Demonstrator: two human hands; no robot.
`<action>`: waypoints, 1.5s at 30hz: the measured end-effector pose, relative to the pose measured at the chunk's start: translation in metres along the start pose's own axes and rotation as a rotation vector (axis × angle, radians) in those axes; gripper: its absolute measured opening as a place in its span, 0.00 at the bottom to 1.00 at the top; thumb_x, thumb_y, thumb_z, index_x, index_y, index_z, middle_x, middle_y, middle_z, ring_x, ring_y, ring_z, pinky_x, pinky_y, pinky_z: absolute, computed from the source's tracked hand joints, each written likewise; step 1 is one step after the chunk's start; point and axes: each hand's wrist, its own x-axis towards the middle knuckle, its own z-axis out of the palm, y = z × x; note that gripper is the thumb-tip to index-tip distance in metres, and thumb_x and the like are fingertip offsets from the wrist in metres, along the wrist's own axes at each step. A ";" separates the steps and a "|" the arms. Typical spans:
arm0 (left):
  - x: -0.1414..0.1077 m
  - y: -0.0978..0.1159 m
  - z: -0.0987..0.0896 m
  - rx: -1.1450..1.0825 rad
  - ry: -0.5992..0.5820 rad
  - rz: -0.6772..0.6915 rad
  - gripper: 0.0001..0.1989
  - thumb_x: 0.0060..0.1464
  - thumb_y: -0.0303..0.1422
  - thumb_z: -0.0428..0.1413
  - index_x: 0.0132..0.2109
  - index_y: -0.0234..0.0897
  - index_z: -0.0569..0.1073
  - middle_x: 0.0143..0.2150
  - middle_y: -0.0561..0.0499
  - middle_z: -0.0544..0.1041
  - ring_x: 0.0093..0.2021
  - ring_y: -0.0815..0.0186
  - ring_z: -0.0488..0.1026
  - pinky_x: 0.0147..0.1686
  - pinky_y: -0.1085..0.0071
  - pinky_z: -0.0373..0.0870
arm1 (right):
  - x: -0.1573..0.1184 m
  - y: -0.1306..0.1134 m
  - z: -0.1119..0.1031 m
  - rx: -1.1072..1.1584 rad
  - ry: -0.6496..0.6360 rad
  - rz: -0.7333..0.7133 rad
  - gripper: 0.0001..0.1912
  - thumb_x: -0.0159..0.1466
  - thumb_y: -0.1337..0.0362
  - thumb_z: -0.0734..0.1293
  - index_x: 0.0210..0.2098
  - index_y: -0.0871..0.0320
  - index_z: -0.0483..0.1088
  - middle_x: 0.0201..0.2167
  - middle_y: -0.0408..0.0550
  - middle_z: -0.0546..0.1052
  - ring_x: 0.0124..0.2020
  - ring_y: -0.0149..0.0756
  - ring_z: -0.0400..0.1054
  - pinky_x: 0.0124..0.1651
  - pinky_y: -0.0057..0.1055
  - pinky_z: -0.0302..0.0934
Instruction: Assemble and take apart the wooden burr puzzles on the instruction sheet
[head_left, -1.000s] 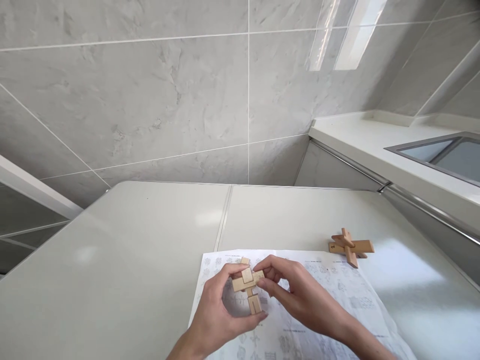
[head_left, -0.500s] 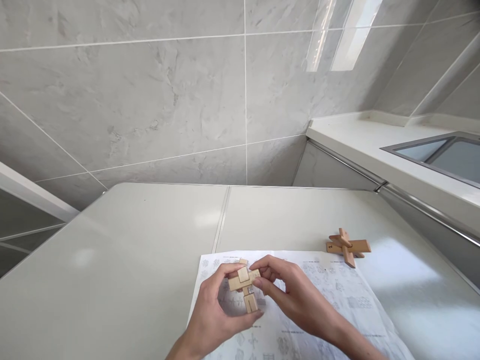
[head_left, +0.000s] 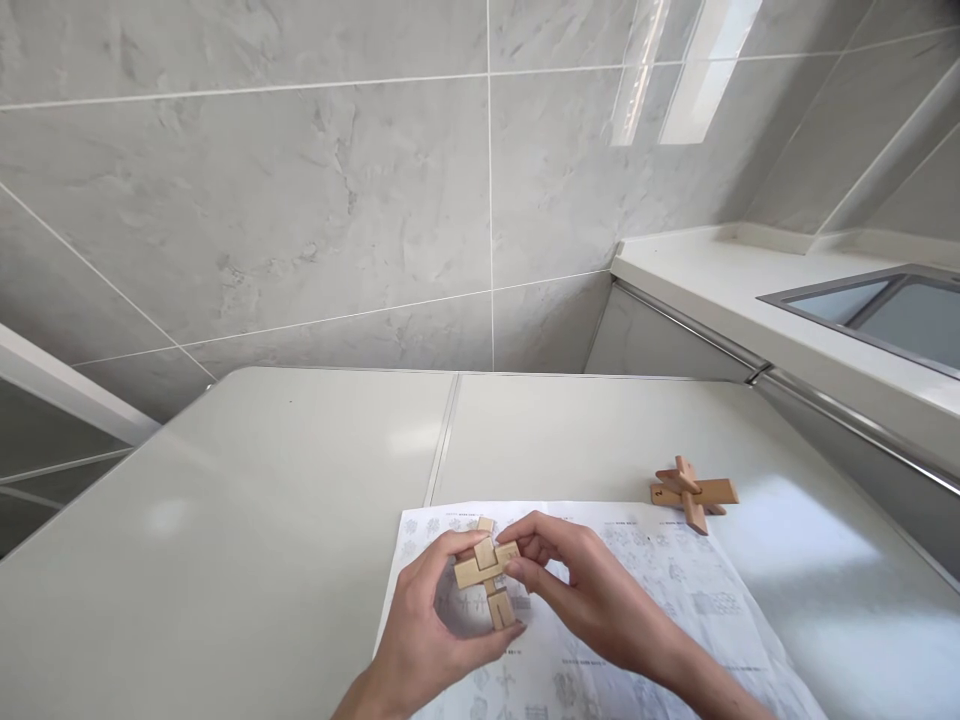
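Observation:
Between my hands is a pale wooden interlocking puzzle [head_left: 470, 573], its notched bars crossing one another. My left hand [head_left: 429, 605] curves around its left side, index finger near the upper part and thumb at the lower block. On the right, my right hand [head_left: 574, 570] pinches the end of the crossing bar between thumb and fingertips. The puzzle is held above a printed paper sheet [head_left: 600, 610] covered with small grey diagrams. The puzzle's underside and some right fingertips are hidden.
A darker brown wooden puzzle [head_left: 716, 492] of crossed bars, marked 2, lies by the sheet's upper right edge. The pale table [head_left: 225, 520] has a seam across it. Behind stands a grey tiled wall [head_left: 337, 200]; at right is a white counter [head_left: 712, 270] with a sink [head_left: 825, 300].
The upright block in the middle of the pale puzzle now sits a little lower in the crossing bars. Both hands keep nearly the same grip.

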 end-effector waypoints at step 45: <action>0.009 -0.003 -0.013 -0.001 0.185 -0.177 0.28 0.50 0.39 0.72 0.57 0.43 0.74 0.52 0.46 0.84 0.53 0.51 0.82 0.54 0.57 0.79 | 0.013 0.027 0.007 0.297 -0.022 -0.020 0.10 0.74 0.54 0.70 0.43 0.53 0.73 0.58 0.51 0.77 0.53 0.43 0.77 0.58 0.42 0.72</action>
